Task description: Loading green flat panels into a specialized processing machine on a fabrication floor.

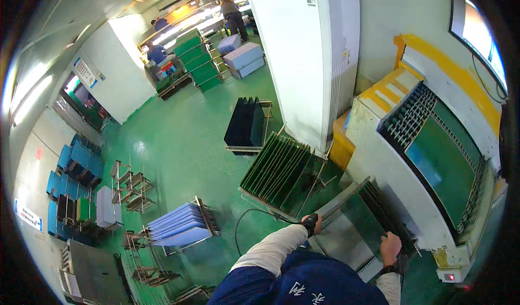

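Observation:
In front of me is a metal rack with slotted sides (346, 241), and a thin dark green panel (366, 218) stands in it among several similar panels. My right hand (390, 248) is closed at the panel's near edge, its thumb and fingers pinching there. My left hand (316, 225) is at the rack's left side with curled fingers. A black band crosses it and a black cord (241, 218) loops away to the left. What the left fingers hold, if anything, is hidden.
A conveyor machine (406, 121) on the right carries a large green panel (441, 164) on rollers. Ahead stand a rack of green panels (276, 169) and a rack of black panels (245, 122), beside a white pillar (295, 50). Blue-violet panels (181, 226) fill a rack at left.

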Tool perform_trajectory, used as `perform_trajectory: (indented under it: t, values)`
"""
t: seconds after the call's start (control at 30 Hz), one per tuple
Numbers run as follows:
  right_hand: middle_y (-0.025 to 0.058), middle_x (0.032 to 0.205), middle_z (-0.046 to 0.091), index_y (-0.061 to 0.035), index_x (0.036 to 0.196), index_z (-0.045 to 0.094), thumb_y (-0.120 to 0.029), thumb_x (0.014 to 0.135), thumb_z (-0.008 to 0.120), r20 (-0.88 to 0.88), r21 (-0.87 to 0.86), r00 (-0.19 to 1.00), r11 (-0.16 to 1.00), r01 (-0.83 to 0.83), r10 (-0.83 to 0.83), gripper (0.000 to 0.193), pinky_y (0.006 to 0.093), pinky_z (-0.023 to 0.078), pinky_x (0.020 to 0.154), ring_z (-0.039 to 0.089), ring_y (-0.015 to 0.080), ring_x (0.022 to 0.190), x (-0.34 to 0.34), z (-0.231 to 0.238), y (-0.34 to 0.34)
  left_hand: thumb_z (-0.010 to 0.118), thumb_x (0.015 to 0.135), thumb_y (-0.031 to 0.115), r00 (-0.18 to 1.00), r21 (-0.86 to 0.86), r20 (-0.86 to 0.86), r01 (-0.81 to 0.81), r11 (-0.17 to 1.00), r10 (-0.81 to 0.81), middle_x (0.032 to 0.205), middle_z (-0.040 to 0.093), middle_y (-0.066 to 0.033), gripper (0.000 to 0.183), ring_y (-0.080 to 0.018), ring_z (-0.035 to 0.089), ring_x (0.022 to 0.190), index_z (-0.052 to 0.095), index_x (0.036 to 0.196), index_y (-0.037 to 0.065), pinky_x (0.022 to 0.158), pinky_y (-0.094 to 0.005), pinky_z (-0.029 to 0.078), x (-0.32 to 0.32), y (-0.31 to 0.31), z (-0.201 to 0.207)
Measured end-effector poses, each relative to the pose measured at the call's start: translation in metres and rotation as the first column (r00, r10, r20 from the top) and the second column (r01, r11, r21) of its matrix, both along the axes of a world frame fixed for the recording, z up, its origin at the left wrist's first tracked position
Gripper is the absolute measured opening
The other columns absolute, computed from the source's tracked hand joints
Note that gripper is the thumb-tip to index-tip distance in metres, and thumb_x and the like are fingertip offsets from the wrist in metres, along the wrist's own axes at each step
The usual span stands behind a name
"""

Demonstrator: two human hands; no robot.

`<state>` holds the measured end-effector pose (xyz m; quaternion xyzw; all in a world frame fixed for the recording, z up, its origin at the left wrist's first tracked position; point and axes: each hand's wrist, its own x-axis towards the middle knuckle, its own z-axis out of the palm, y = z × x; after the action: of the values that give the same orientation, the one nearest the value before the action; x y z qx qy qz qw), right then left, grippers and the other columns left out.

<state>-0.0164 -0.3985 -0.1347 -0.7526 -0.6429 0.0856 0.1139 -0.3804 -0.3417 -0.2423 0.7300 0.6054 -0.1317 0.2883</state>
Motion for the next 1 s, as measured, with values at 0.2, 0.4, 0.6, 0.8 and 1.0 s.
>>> perform_trajectory:
  t: [0.2, 0.4, 0.6, 0.8, 1.0]
  values:
    - [0.0233, 0.077, 0.062, 0.0001, 0.081, 0.062, -0.019, 0.072, 0.074, 0.04, -0.007, 0.998, 0.998, 0.056, -0.056, 0.024, 0.0511, 0.044, 0.066, 0.06, 0.0434, 0.078, 0.008, 0.112, -0.01, 0.059, 0.08, 0.029, 0.985, 0.072, 0.125, -0.126, 0.989, 0.116, 0.094, 0.066, -0.0154, 0.026, -0.0323, 0.065, 0.092, 0.068, 0.098, 0.014, 0.077, -0.0431, 0.051, 0.0, -0.006, -0.067]
    - [0.0239, 0.074, 0.059, 0.0023, 0.086, 0.061, -0.015, 0.072, 0.072, -0.219, -0.018, 0.958, 0.983, 0.185, -0.184, 0.024, 0.0458, 0.044, 0.064, 0.058, 0.0417, 0.07, 0.041, 0.182, -0.03, 0.061, 0.08, 0.039, 0.996, 0.158, 0.052, 0.07, 0.985, -0.079, 0.096, 0.066, -0.0146, 0.039, -0.0325, 0.063, 0.089, 0.065, 0.107, 0.012, 0.078, -0.0416, 0.05, -0.006, -0.002, -0.128]
    - [0.0039, 0.099, 0.067, -0.0012, 0.105, 0.066, -0.009, 0.082, 0.07, -0.945, -0.031, 0.256, 0.836, 0.547, -0.202, 0.025, 0.0321, 0.047, 0.078, 0.059, 0.0168, 0.089, 0.063, 0.15, -0.066, 0.069, 0.071, 0.04, 0.966, 0.046, -0.009, 0.259, 0.965, -0.259, 0.093, 0.069, -0.0161, 0.045, -0.0333, 0.066, 0.084, 0.068, 0.103, 0.008, 0.076, -0.0436, 0.052, -0.011, 0.017, -0.169]
    - [0.0059, 0.102, 0.066, -0.0069, 0.111, 0.061, -0.002, 0.087, 0.063, -0.878, -0.349, -0.477, 0.723, 0.597, -0.03, 0.025, 0.0421, 0.051, 0.086, 0.062, 0.0226, 0.093, 0.03, 0.074, -0.072, 0.071, 0.068, 0.038, 0.933, -0.045, -0.013, 0.359, 0.932, -0.36, 0.09, 0.07, -0.0193, 0.043, -0.0364, 0.068, 0.083, 0.07, 0.096, 0.005, 0.075, -0.0448, 0.054, -0.033, 0.034, -0.166]
    - [0.0084, 0.118, 0.064, -0.0071, 0.121, 0.057, 0.0, 0.092, 0.053, -0.749, -0.359, -0.66, 0.796, 0.488, 0.067, 0.03, 0.0448, 0.052, 0.09, 0.062, 0.0274, 0.107, -0.018, 0.078, -0.068, 0.07, 0.071, 0.033, 0.864, -0.207, -0.031, 0.486, 0.849, -0.502, 0.09, 0.069, -0.0216, 0.036, -0.0367, 0.068, 0.084, 0.07, 0.089, 0.002, 0.074, -0.0442, 0.055, -0.105, 0.047, -0.188]
